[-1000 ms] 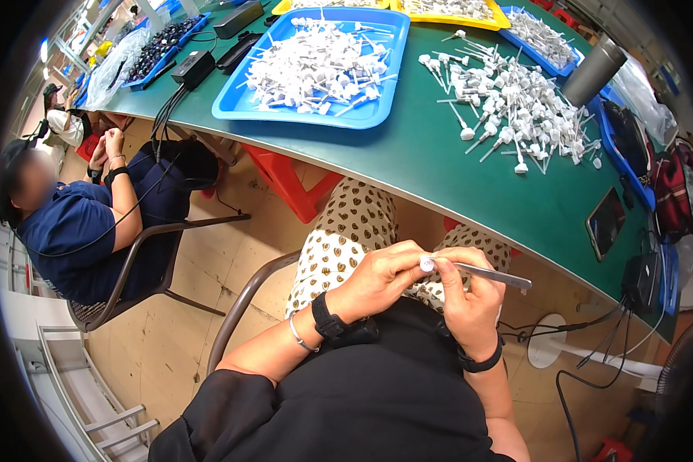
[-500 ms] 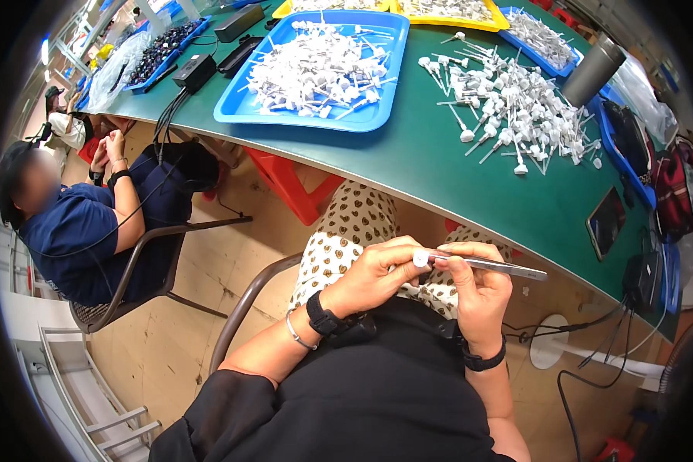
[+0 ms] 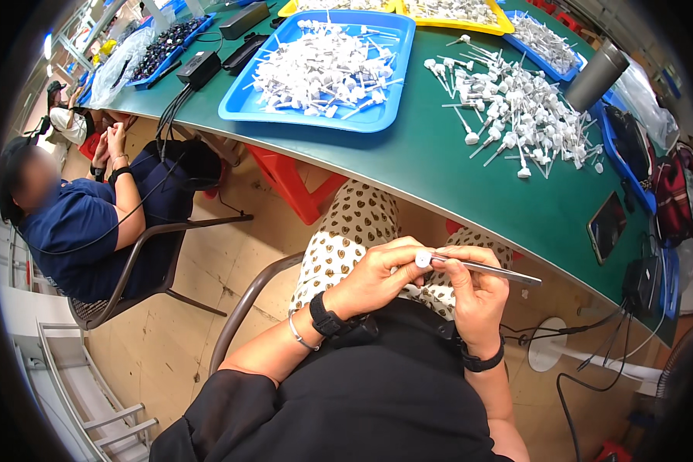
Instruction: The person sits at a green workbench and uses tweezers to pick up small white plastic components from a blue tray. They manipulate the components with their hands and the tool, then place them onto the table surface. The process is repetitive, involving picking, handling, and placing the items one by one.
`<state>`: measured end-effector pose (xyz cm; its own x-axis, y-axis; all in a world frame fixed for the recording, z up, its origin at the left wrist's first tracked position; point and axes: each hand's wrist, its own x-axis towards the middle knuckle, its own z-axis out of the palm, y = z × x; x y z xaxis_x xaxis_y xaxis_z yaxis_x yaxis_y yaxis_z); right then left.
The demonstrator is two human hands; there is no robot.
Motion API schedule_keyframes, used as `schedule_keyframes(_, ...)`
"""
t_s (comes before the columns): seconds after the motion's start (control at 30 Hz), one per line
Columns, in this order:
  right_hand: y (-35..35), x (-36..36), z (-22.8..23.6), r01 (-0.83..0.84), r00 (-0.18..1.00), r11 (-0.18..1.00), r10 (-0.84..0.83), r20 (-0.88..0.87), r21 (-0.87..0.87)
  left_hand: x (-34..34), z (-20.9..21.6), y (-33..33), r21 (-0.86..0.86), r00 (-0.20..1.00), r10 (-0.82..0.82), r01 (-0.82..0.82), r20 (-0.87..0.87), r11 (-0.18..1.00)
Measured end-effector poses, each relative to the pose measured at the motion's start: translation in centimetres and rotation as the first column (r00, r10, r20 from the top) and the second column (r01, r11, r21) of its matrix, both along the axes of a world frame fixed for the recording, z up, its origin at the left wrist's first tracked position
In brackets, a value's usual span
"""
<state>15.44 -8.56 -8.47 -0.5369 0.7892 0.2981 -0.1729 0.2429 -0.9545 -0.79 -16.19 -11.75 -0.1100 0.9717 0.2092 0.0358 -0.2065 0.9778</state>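
Above my lap, my left hand pinches a small white round-headed plastic part between thumb and fingers. My right hand is closed on a pair of metal tweezers. Their tip end meets the white part, while the back end sticks out to the right. The exact contact at the tip is hidden by my fingers. On the green table, a loose pile of white parts with thin stems lies ahead and to the right. A blue tray farther left is heaped with similar parts.
Yellow trays and another blue tray stand at the back. A grey cylinder and a phone rest on the table's right. Its near edge runs above my lap. A seated person is at left; cables hang at right.
The tweezers' back end has dipped slightly and shifted a little left. Both hands keep their grip on the white part and the tweezers. The view has shifted slightly.
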Motion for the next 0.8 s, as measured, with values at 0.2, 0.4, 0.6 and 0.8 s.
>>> schedule_keyframes(0.2,-0.1,-0.3,0.0,0.032,0.999,0.999,-0.032,-0.014,0.020,0.1,-0.1,0.0,0.010,0.999,0.024,-0.024,-0.026,1.000)
schedule_keyframes(0.4,-0.3,-0.3,-0.5,0.110,0.988,0.981,-0.125,0.091,0.157,0.2,-0.1,0.0,0.011,0.997,0.053,-0.052,-0.050,0.999)
schedule_keyframes(0.6,-0.3,-0.4,-0.1,0.094,0.977,0.924,-0.157,0.144,0.371,0.3,-0.8,-0.2,0.023,0.999,0.045,-0.045,0.003,0.999)
schedule_keyframes(0.8,-0.7,0.1,0.3,0.100,0.995,0.992,-0.099,-0.021,0.078,-0.4,0.8,0.0,0.104,0.986,0.077,-0.062,-0.148,0.993)
